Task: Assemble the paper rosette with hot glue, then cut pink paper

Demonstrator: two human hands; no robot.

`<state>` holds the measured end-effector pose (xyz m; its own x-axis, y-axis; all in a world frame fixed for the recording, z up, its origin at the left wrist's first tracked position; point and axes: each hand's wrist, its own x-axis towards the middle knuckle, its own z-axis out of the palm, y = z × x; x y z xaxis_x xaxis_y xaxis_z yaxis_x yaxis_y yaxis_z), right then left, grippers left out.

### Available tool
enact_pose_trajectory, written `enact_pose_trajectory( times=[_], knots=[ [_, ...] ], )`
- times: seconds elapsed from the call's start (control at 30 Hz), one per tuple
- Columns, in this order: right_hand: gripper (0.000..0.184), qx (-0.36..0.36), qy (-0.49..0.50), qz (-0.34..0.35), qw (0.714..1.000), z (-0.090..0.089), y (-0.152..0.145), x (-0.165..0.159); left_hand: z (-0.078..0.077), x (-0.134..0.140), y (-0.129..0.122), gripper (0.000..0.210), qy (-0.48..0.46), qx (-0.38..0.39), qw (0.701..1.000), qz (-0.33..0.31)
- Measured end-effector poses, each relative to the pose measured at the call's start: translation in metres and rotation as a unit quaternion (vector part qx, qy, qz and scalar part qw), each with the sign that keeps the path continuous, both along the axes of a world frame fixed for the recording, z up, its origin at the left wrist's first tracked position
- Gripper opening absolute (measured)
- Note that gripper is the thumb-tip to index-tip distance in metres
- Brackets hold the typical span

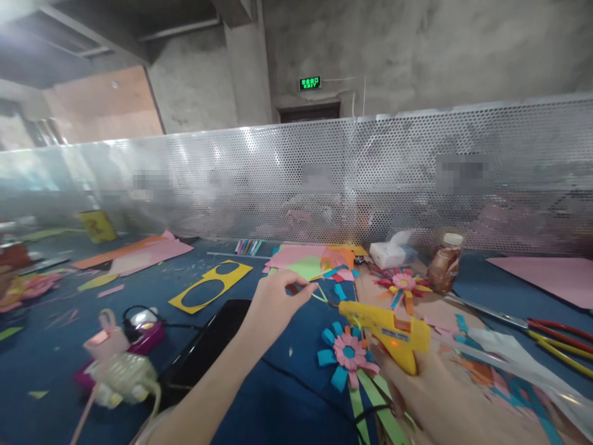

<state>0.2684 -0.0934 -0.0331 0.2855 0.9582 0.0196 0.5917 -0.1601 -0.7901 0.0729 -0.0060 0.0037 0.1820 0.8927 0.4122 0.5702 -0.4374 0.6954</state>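
Note:
My right hand (417, 389) is wrapped round a yellow hot glue gun (386, 327), whose nozzle points left. A clear glue stick (514, 358) sticks out behind it. In front of the nozzle, my left hand (285, 295) pinches a thin pale green paper strip (319, 295) between thumb and finger. The nozzle tip is at or very near the strip's lower end; contact cannot be made out. Below the gun lies a blue and pink paper flower (348, 353), with green paper strips (370, 402) beneath it.
Right of the gun are a red and orange paper flower (402, 283), a brown bottle (445, 262), a tissue pack (393, 252) and scissors (523, 321). A black phone (208, 346) and power adapters (125, 371) stand left. A perforated metal screen (259, 185) closes the back.

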Motion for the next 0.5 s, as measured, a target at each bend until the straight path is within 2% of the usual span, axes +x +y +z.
enact_pose_trajectory(
  times=[0.1,0.3,0.43,0.5],
  knots=[
    [0.027,0.022,-0.068,-0.024,0.997,0.001,0.000,0.001,0.000,0.000,-0.001,0.020,-0.001,-0.002,1.000,0.000],
    [0.037,-0.009,-0.056,-0.014,0.998,-0.008,0.001,0.004,0.000,-0.001,-0.001,0.019,0.001,0.002,1.000,0.003],
    [0.013,0.072,-0.061,-0.032,0.995,-0.022,0.005,0.014,-0.001,-0.001,-0.001,0.019,0.002,0.001,1.000,0.002],
    [0.008,0.087,-0.052,-0.026,0.994,-0.029,0.008,0.018,-0.001,-0.001,-0.001,0.019,0.003,0.001,1.000,0.002]
  ],
)
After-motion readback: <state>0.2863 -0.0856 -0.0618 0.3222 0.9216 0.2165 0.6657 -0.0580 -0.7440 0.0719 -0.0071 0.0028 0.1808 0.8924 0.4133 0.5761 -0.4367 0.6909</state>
